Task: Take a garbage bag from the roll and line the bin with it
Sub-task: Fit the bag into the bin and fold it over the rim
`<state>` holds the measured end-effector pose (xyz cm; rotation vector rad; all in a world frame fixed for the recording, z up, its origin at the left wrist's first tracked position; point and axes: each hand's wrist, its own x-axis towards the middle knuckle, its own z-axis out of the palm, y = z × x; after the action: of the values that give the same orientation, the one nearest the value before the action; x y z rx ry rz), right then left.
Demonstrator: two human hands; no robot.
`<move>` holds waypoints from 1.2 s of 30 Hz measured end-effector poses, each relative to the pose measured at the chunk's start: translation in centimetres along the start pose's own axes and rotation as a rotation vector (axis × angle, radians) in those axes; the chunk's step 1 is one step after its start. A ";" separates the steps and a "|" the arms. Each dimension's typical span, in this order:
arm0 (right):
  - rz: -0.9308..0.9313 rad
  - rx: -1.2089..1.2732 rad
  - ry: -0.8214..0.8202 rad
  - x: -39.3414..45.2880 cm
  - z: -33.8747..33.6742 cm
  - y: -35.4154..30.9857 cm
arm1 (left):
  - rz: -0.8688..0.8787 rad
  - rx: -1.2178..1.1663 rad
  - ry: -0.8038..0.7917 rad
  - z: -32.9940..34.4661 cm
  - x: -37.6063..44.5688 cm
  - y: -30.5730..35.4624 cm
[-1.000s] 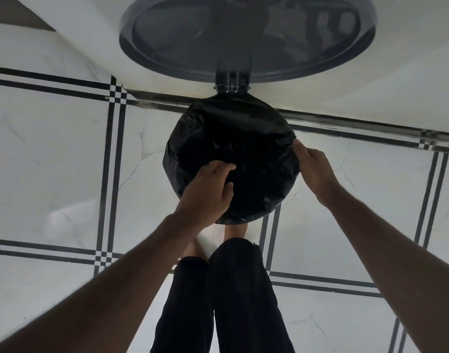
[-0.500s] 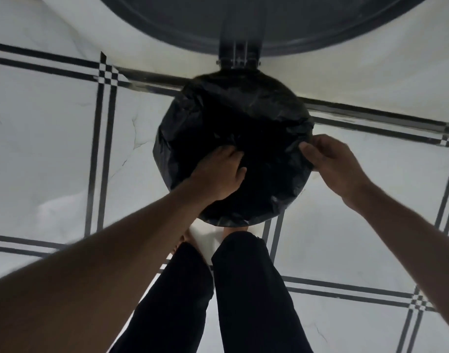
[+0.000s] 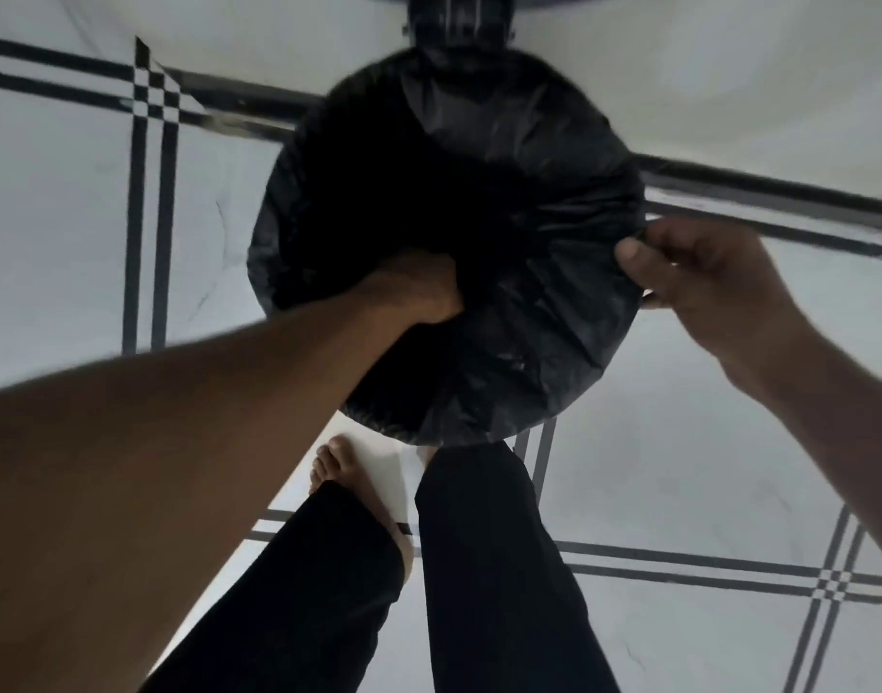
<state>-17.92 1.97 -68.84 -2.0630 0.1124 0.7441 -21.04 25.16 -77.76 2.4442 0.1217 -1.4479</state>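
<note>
The thin black plastic garbage bag [image 3: 528, 202] feels light, limp and slippery, so I judge its folded hem the best hold. It is crinkled, glossy, and draped over the round bin's rim [image 3: 429, 432] on the white tiled floor [image 3: 54, 217]. My right hand [image 3: 698, 282] pinches the hem at the rim; my left hand [image 3: 414, 287] reaches inside, its fingers hidden, so I cannot tell its grip.

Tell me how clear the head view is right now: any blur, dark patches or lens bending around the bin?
Head view: motion blur smears the left forearm and left hand; the black garbage bag interior is near-black, detail lost where that hand goes in; right hand pinching the bag's edge is sharper; wide-angle bending curves the floor tile lines.
</note>
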 end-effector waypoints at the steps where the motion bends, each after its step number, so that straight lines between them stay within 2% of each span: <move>1: 0.015 -0.001 -0.001 -0.1 -0.1 -0.2 | 0.001 -0.019 0.016 -0.6 -0.6 0.3; 4: 0.061 0.006 -0.010 -0.1 -0.1 -0.9 | 0.036 -0.065 0.036 -2.1 -1.5 0.8; 8: 0.070 0.053 0.013 -0.3 -0.1 -0.9 | 0.112 -0.221 0.161 -5.4 -1.0 2.7; 10: 0.066 0.096 0.035 -0.3 0.1 -0.4 | 0.083 -0.294 0.141 -6.1 0.0 3.9; 13: 0.074 0.134 0.074 -0.4 0.6 -0.6 | 0.040 -0.275 0.090 -5.6 0.8 5.1; 16: 0.082 0.136 0.079 -0.6 0.9 -0.8 | -0.004 -0.245 0.112 -4.0 0.2 5.6; 19: 0.086 0.150 0.075 -0.8 0.8 -1.2 | -0.066 -0.312 0.143 -2.3 -2.1 5.6; 21: 0.088 0.168 0.092 -1.0 0.8 -1.0 | -0.073 -0.367 0.113 -0.7 -2.7 5.5; 24: 0.063 0.188 0.126 -1.0 1.2 -0.7 | -0.039 -0.420 -0.012 1.2 -2.2 6.0; 28: 0.033 0.182 0.183 -1.1 1.7 -0.1 | 0.045 -0.318 -0.183 1.3 -0.9 7.1; 30: 0.034 0.177 0.191 -1.2 2.1 -0.3 | 0.010 -0.285 -0.131 0.6 -0.9 7.3; 32: 0.028 0.135 0.222 -1.3 2.6 -0.4 | -0.026 -0.235 -0.009 0.2 -1.7 7.1; 36: 0.065 -0.071 0.232 -1.9 2.9 -1.7 | 0.035 -0.272 0.218 0.0 -6.4 6.0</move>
<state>-20.22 4.92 -67.71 -2.2173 0.2890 0.5518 -22.79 19.99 -70.97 2.3557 0.3006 -1.0683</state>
